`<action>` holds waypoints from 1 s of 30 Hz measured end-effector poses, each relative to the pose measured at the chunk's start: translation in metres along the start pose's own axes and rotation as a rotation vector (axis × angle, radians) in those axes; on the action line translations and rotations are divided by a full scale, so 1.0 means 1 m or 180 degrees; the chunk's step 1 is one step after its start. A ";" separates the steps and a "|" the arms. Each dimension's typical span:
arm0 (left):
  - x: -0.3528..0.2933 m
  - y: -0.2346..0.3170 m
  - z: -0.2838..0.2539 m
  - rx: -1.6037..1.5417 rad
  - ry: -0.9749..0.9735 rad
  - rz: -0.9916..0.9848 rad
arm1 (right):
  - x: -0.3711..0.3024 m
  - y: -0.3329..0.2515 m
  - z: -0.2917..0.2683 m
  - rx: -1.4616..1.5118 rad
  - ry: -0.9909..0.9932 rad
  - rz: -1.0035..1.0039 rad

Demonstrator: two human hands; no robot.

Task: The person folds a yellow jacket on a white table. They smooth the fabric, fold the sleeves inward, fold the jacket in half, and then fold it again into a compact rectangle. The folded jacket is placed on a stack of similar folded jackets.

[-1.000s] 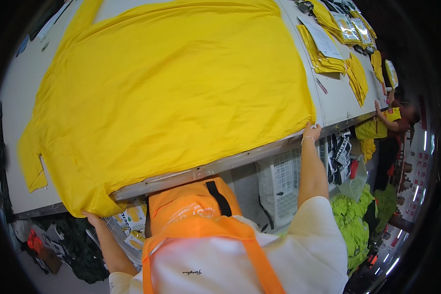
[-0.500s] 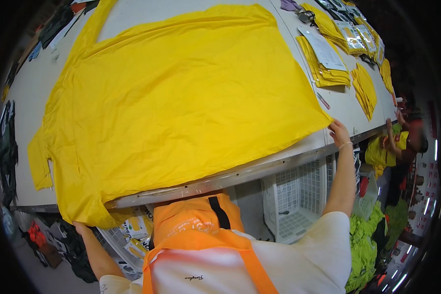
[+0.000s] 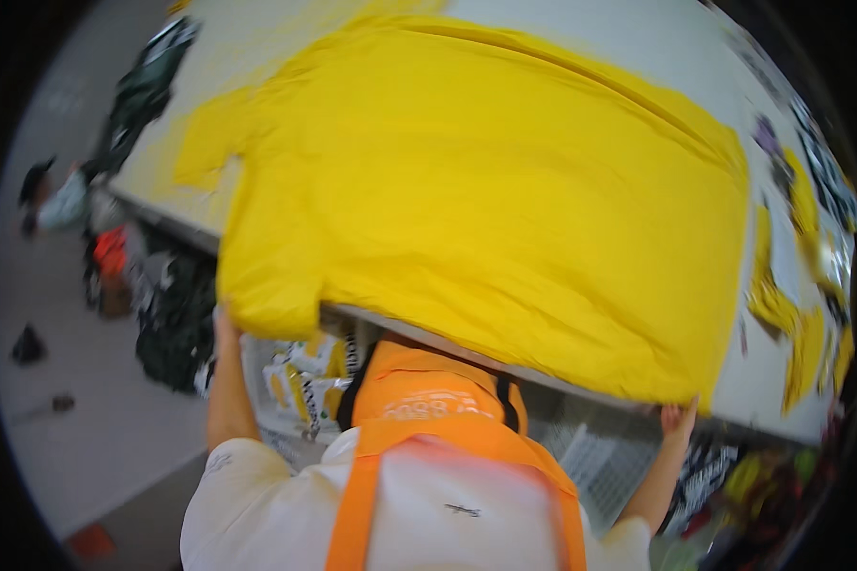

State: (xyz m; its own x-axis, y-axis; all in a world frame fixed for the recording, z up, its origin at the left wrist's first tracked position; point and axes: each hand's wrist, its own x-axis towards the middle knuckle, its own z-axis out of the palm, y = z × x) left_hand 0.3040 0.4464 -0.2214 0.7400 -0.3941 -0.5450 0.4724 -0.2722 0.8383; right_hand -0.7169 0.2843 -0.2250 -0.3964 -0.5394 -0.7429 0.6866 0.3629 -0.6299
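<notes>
A large yellow garment (image 3: 505,209) of thin, smooth cloth lies spread over the pale work table (image 3: 581,33), with a sleeve (image 3: 205,143) stretching to the left. Its near edge hangs slightly over the table's front. At the near left corner my left hand (image 3: 227,322) grips the cloth, fingers mostly hidden behind it. My right hand (image 3: 676,419) is closed on the near right corner, by the table edge. Both arms are spread wide.
Folded yellow pieces (image 3: 776,295) with a paper sheet lie at the table's right. Below the front edge are a white crate (image 3: 609,466) and a bin of packaged yellow items (image 3: 305,381). Dark clothing (image 3: 176,324) is heaped left; another person (image 3: 62,200) is beyond.
My view has swung left, so the table appears tilted and shifted right. Both hands keep hold of the garment's near corners. The far-left person has come into view; the picture is blurrier.
</notes>
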 end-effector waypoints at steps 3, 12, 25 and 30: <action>-0.044 0.003 0.005 0.1271 0.0393 -0.0226 | -0.046 0.052 0.036 -0.1374 0.0462 0.0046; -0.118 0.125 0.055 0.0260 -0.0188 -0.0345 | -0.059 -0.033 -0.019 -0.2283 0.0719 -0.1385; 0.114 0.147 0.197 0.2852 -0.0111 0.2317 | 0.054 -0.009 0.310 -0.4903 -0.0699 -0.2569; 0.133 0.088 0.199 0.3566 0.0175 0.2834 | -0.014 0.089 0.334 -0.7059 0.0315 -0.3394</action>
State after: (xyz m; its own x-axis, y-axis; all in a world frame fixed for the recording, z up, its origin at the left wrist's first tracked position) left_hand 0.3491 0.1947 -0.2231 0.6133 -0.7715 0.1691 -0.7513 -0.5038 0.4264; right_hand -0.4469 0.0707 -0.1949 -0.0869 -0.9877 -0.1299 -0.9781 0.0598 0.1993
